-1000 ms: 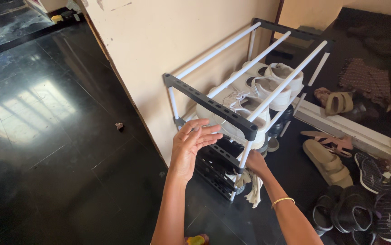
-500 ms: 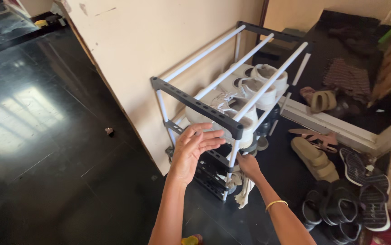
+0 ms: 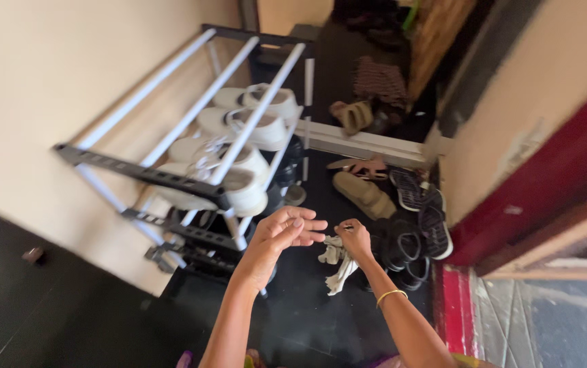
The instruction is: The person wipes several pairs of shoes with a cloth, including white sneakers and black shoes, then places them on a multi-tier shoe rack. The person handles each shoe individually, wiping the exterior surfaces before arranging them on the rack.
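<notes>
My left hand (image 3: 281,235) hovers in front of the shoe rack (image 3: 145,173), fingers spread and holding nothing. Just to its right, my right hand (image 3: 355,238) is closed on a crumpled white cloth (image 3: 336,264) that hangs below it, with a gold bangle (image 3: 390,295) on that wrist. The rack has white rails and dark end bars. White sneakers (image 3: 242,176) sit on its upper shelf, and darker shoes lie in shadow on the shelves below.
The rack stands against a cream wall (image 3: 48,75). Tan sandals (image 3: 363,194) and black sandals (image 3: 416,232) lie on the dark floor to the right. A red door frame (image 3: 546,197) rises at right, and a white threshold (image 3: 368,144) crosses behind.
The view swung right and tilted, so the rack slid left. My right hand came away from the rack's lower post with the cloth, and both hands now sit close together in front of it.
</notes>
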